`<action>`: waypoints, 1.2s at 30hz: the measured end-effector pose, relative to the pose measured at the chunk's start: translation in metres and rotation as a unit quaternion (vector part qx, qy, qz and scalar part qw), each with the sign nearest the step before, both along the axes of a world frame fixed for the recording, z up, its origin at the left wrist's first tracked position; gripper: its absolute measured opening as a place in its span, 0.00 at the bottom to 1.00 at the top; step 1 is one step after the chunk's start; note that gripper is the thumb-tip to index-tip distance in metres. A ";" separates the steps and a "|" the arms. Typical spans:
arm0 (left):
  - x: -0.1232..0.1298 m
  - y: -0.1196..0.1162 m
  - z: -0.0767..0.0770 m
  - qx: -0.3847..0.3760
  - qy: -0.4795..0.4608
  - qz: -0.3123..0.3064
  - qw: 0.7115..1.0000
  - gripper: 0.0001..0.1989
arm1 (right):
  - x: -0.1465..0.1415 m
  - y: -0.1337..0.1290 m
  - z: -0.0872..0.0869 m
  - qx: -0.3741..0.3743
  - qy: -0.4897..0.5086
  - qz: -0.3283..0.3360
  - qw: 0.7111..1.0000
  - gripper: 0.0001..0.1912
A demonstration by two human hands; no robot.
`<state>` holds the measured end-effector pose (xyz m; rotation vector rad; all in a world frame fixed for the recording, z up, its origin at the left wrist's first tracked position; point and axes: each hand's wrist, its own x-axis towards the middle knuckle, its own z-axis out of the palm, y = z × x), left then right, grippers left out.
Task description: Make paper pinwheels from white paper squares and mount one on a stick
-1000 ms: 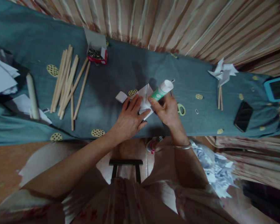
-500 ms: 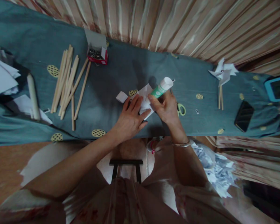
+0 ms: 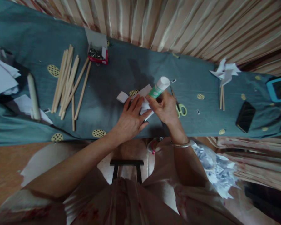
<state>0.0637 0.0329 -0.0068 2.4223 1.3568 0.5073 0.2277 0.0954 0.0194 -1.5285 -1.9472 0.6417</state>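
Pressing paper: L hand flat on the folded white paper, fingers spread, not gripping; prob. to stop the sheet sliding.
Glue stick: green-&-white glue stick in R hand, thumb & fingers wrapped round it, tilted w/ white end up; looks like a grip for working low on the sheet. Lower tip hidden, can't tell if it touches.
Paper spot: on the green cloth, straight in front of the person, partly under both hands, so prob. easy reach for either.
White cap: white cap, by its look, just beside L fingertips; prob. parked close for reach.
Scissors: scissors just R of R hand, partly behind it.
Sticks & box: wooden sticks well to L, red box of metal bits near their far ends; prob. set aside so they don't crowd the hands.
Pinwheel: paper pinwheel far R.
Vs 1 s ago: R hand & glue stick shifted a bit L; more of scissors shows, small label now uncovered. L hand approx. same.
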 end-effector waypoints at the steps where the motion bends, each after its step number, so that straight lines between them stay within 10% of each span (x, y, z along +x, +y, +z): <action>1: 0.000 0.000 0.001 -0.002 0.001 0.000 1.000 0.27 | 0.000 0.000 0.000 -0.002 0.000 0.001 1.000 0.18; 36: -0.004 0.002 -0.004 0.005 -0.009 -0.008 1.000 0.23 | 0.008 -0.007 -0.002 -0.042 0.050 -0.006 0.998 0.19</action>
